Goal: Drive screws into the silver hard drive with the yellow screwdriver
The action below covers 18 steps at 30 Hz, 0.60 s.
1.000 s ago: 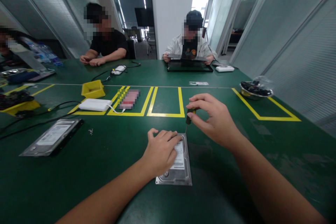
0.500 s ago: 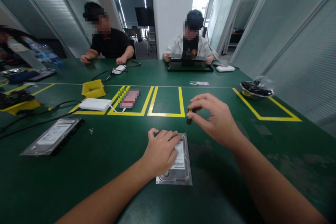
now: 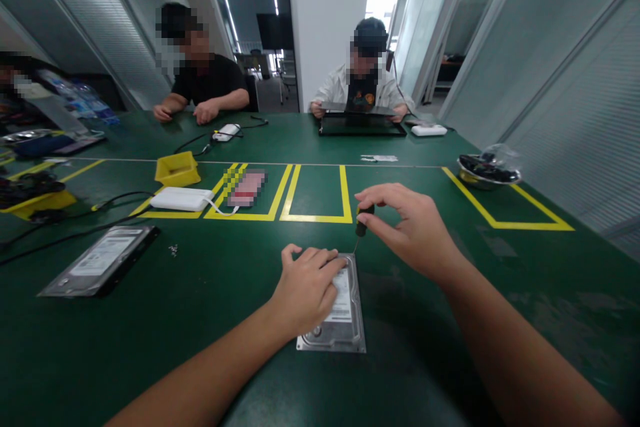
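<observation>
L hand (image 3: pixel 305 288) flat on HDD (image 3: pixel 345 328) | R hand (image 3: pixel 417 232) pinching screwdriver (image 3: pixel 361 224) | bowl (image 3: pixel 466 177): dark parts (image 3: pixel 487 167)

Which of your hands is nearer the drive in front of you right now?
Left. The left hand lies flat on the drive. The right hand hovers beyond its far right corner, pinching a screwdriver that points down at that corner.

Presses the left hand (image 3: pixel 305 287) flat on a hard drive (image 3: pixel 345 320) lying on the green bench (image 3: pixel 200 333). Pinches a screwdriver (image 3: pixel 361 221) upright in the fingertips of the right hand (image 3: pixel 415 230), tip at the drive's far right corner. Shows a second hard drive (image 3: pixel 100 260) well apart to the left, a white box (image 3: pixel 181 199) and yellow tray (image 3: pixel 176 169) beyond it, a metal bowl (image 3: pixel 487 170) far right, and two other people seated across the bench.
</observation>
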Available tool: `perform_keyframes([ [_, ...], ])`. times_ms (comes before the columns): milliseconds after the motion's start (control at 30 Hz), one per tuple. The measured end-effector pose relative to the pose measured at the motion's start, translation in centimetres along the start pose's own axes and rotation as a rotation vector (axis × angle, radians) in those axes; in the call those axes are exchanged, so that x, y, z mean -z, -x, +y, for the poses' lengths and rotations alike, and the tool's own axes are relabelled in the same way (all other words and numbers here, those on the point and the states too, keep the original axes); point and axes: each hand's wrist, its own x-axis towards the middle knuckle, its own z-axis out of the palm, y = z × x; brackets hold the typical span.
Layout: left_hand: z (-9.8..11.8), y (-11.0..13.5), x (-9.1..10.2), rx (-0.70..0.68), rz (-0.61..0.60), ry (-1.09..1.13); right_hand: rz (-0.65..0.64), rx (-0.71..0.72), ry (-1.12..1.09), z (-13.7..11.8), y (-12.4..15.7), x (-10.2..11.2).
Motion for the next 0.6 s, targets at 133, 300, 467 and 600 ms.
perform_keyframes([
  [133, -0.01, -0.01, -0.05, 0.0, 0.001, 0.002, -0.011, -0.01, 0.045, 0.14, -0.01, 0.03],
  [300, -0.05, -0.02, -0.21, -0.006, 0.011, 0.005, -0.003, 0.044, -0.01, 0.26, 0.01, 0.03],
  [467, -0.09, 0.04, -0.29, -0.006, 0.016, 0.002, -0.023, 0.042, -0.015, 0.15, 0.0, 0.13],
  [600, -0.13, 0.06, -0.3, -0.008, 0.015, 0.001, -0.036, 0.041, 0.006, 0.09, -0.01, 0.22],
])
